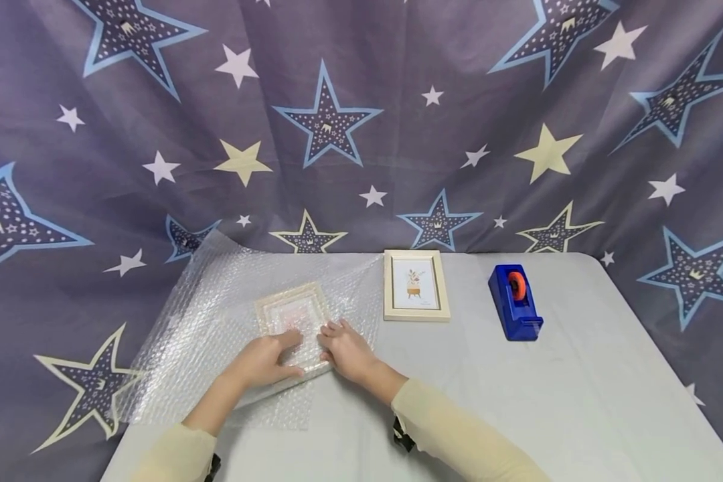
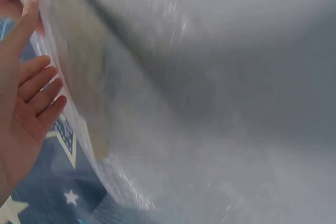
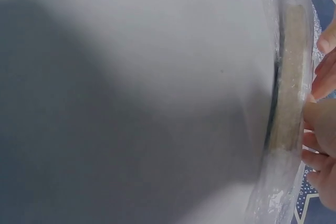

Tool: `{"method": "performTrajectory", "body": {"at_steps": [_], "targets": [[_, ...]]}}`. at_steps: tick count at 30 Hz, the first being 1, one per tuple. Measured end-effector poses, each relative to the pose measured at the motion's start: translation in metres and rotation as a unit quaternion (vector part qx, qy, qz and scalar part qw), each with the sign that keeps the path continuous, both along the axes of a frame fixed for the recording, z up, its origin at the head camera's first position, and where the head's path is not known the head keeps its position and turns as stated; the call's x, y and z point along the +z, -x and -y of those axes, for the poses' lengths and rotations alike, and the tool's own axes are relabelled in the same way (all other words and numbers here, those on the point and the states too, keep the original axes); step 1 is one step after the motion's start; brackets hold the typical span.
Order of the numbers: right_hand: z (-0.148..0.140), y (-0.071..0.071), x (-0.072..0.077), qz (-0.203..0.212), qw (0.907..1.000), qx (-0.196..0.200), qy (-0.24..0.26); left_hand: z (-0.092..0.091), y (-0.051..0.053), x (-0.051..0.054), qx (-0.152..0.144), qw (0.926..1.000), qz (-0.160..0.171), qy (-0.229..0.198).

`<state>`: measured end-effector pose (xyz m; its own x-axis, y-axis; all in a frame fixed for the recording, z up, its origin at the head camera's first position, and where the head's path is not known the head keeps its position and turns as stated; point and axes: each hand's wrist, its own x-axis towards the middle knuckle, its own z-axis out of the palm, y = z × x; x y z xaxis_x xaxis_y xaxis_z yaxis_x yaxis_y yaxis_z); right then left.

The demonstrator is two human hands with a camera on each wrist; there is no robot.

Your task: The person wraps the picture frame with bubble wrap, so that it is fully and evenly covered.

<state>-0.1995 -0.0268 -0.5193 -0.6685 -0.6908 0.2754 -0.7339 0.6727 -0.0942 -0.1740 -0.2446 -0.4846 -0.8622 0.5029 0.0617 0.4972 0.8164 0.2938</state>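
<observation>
A light-coloured picture frame point(image 1: 288, 293) lies left of the table's middle, seen through clear bubble wrap point(image 1: 199, 328) that is folded over it. My left hand point(image 1: 262, 360) rests on the wrapped frame's lower left part, thumb and fingers spread. Across from it, my right hand point(image 1: 348, 351) presses the wrap on the frame's right side, its fingertips near the left hand's. The left wrist view shows the left hand's fingers point(image 2: 41, 88) loosely extended beside the wrap. In the right wrist view, the frame's edge point(image 3: 292, 77) shows through the plastic.
A second picture frame point(image 1: 418, 313) with a plant picture lies to the right, close to the wrap's edge. Farther right stands a blue tape dispenser point(image 1: 512, 314) holding an orange roll. A star-patterned curtain point(image 1: 361, 161) hangs behind the white table point(image 1: 554, 395).
</observation>
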Motion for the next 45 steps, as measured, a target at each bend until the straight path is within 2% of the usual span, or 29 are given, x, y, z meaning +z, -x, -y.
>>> {"method": "performTrajectory", "body": {"at_steps": [2, 6, 13, 16, 18, 21, 23, 25, 27, 31, 34, 37, 39, 41, 45], "targets": [[0.001, 0.002, 0.001, -0.006, 0.9999, -0.001, -0.011, -0.007, -0.005, -0.002, -0.005, 1.0, -0.007, 0.001], [0.003, 0.005, 0.003, -0.01, 0.9997, -0.006, -0.021, -0.017, -0.012, -0.005, 0.006, 0.9998, -0.016, 0.009], [0.0, 0.007, 0.002, 0.014, 0.9999, -0.008, 0.003, -0.023, -0.015, -0.009, 0.017, 0.9985, -0.038, 0.035], [-0.004, 0.009, -0.001, 0.041, 0.9982, -0.009, 0.042, -0.024, -0.015, -0.01, 0.017, 0.9981, -0.042, 0.042], [-0.008, 0.009, -0.002, 0.065, 0.9939, -0.018, 0.088, -0.025, -0.014, -0.011, 0.014, 0.9979, -0.043, 0.047], [-0.016, 0.01, -0.004, 0.087, 0.9788, -0.059, 0.175, -0.026, -0.013, -0.012, 0.008, 0.9977, -0.044, 0.05], [-0.022, 0.012, -0.005, 0.098, 0.9604, -0.108, 0.237, -0.026, -0.013, -0.012, 0.005, 0.9978, -0.045, 0.049], [-0.028, 0.013, -0.003, 0.114, 0.9341, -0.164, 0.296, -0.026, -0.013, -0.012, 0.005, 0.9978, -0.043, 0.049], [-0.034, 0.014, 0.001, 0.14, 0.9018, -0.219, 0.346, -0.025, -0.014, -0.011, 0.006, 0.9979, -0.042, 0.05], [-0.045, 0.015, 0.012, 0.228, 0.8264, -0.301, 0.418, -0.023, -0.016, -0.011, 0.009, 0.9978, -0.042, 0.05], [-0.05, 0.016, 0.018, 0.311, 0.7721, -0.337, 0.439, -0.022, -0.017, -0.011, 0.01, 0.9978, -0.044, 0.049], [-0.051, 0.017, 0.02, 0.38, 0.7277, -0.357, 0.446, -0.022, -0.018, -0.012, 0.01, 0.9979, -0.045, 0.046], [-0.05, 0.019, 0.02, 0.409, 0.7067, -0.363, 0.449, -0.022, -0.019, -0.013, 0.009, 0.9979, -0.046, 0.045], [-0.047, 0.019, 0.021, 0.424, 0.6921, -0.372, 0.45, -0.022, -0.02, -0.014, 0.008, 0.998, -0.045, 0.044], [-0.041, 0.013, 0.025, 0.43, 0.6781, -0.387, 0.453, -0.024, -0.024, -0.016, 0.008, 0.9982, -0.045, 0.039]]}}
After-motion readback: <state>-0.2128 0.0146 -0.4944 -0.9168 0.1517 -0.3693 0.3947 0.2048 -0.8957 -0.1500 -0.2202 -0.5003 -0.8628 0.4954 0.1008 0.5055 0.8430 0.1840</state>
